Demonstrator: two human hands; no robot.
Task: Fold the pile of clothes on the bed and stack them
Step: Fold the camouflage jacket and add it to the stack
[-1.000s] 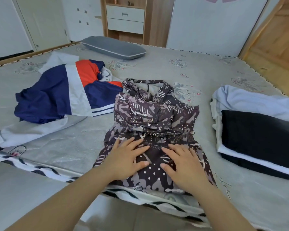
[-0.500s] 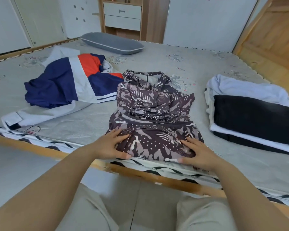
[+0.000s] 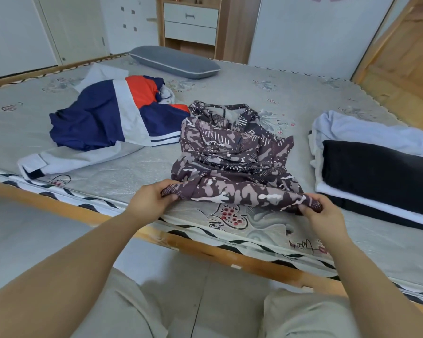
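Dress (image 3: 232,152), brown with a pale camouflage and dot print, lies crumpled in the middle of the bed (image 3: 230,89), its neck end toward the far side and its hem at the near edge. Left hand (image 3: 150,200) pinches the left corner of the hem, fingers curled round a bunch of fabric; right hand (image 3: 321,212) pinches the right corner in the same way. The hem is drawn into a band between the two hands and raised slightly off the mattress. To the left of the dress, touching its upper part, lies an unfolded jacket (image 3: 108,118) in navy, white and orange, one pale sleeve trailing toward the near edge. To the right, well apart from the dress, sits a stack (image 3: 376,162) of folded clothes: a black piece on top of white ones, with a pale blue piece bunched behind. A grey pillow (image 3: 174,61) rests at the far side of the bed. Behind it stands a wooden cabinet (image 3: 191,20) with white drawers. Both forearms are bare, and the knees, in beige trousers, show at the bottom of the view.
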